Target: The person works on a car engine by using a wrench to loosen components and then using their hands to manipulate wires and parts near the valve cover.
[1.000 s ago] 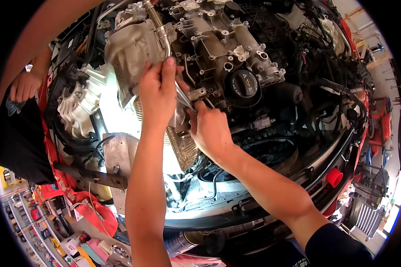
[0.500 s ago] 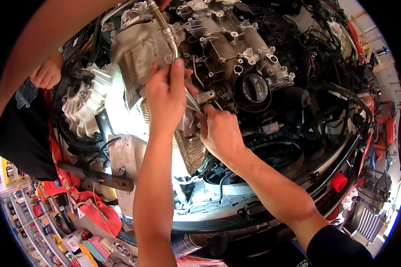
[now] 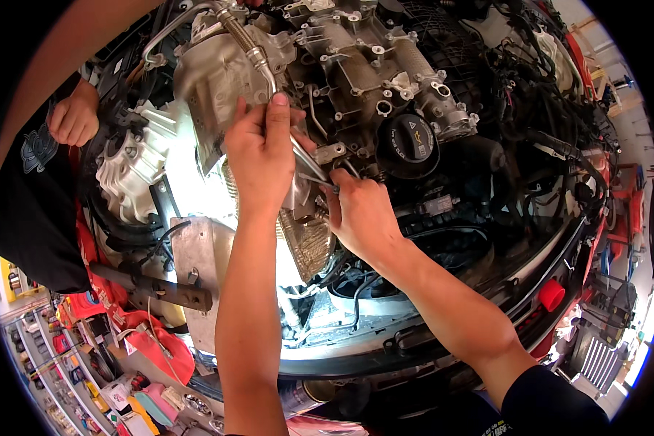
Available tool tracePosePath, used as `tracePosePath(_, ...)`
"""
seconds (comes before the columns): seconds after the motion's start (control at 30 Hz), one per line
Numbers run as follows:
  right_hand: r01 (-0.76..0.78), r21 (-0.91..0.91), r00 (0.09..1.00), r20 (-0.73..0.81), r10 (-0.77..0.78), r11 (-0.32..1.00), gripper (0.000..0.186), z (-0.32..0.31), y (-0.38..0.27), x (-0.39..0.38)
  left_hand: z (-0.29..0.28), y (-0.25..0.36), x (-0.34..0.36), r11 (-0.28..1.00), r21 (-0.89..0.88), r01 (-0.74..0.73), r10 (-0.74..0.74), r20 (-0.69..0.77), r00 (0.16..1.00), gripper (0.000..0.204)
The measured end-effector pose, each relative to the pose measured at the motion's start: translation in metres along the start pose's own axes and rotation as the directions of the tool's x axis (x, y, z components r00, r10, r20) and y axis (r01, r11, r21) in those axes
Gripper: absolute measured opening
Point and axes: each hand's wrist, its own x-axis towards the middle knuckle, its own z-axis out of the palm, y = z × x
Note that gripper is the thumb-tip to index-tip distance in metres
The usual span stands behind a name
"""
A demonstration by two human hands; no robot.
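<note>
A thin silver metal pipe (image 3: 266, 73) with a ribbed flexible section (image 3: 238, 30) runs diagonally over the left side of the engine. My left hand (image 3: 260, 156) is closed around its middle, thumb lying along the tube. Lower down, by a small metal bracket (image 3: 331, 151), the fingers of my right hand (image 3: 367, 214) are pinched at the pipe's lower end. My fingers partly hide that end. Beneath my hands sits a ribbed metal heat shield (image 3: 309, 251). The black oil filler cap (image 3: 408, 147) is just right of my right hand.
Another person's arm (image 3: 58, 65) crosses the upper left, and a closed hand (image 3: 74, 120) shows at the left. A metal plate (image 3: 196, 276) and a dark bar (image 3: 160, 291) stand left of my forearm. Black hoses and wiring (image 3: 545, 145) fill the right side.
The pipe's upper part has swung slightly left, and more of its bent upper end shows. My left hand has shifted a little left with it. My right hand stays at the lower end.
</note>
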Motion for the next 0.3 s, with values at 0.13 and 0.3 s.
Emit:
tracePosePath(0.13,0.021,-0.031,0.993,0.119,-0.017,0.999,0.009,0.007,-0.004,-0.004,0.005,0.006,-0.003,0.999,0.030,0.015,-0.013,-0.057,0.998,0.044)
tracePosePath(0.3,-0.040,0.017,0.999,-0.015,0.040,0.999,0.014,0.008,-0.010,-0.006,0.006,0.004,-0.002,0.997,-0.080,-0.003,-0.006,-0.115,0.993,0.041)
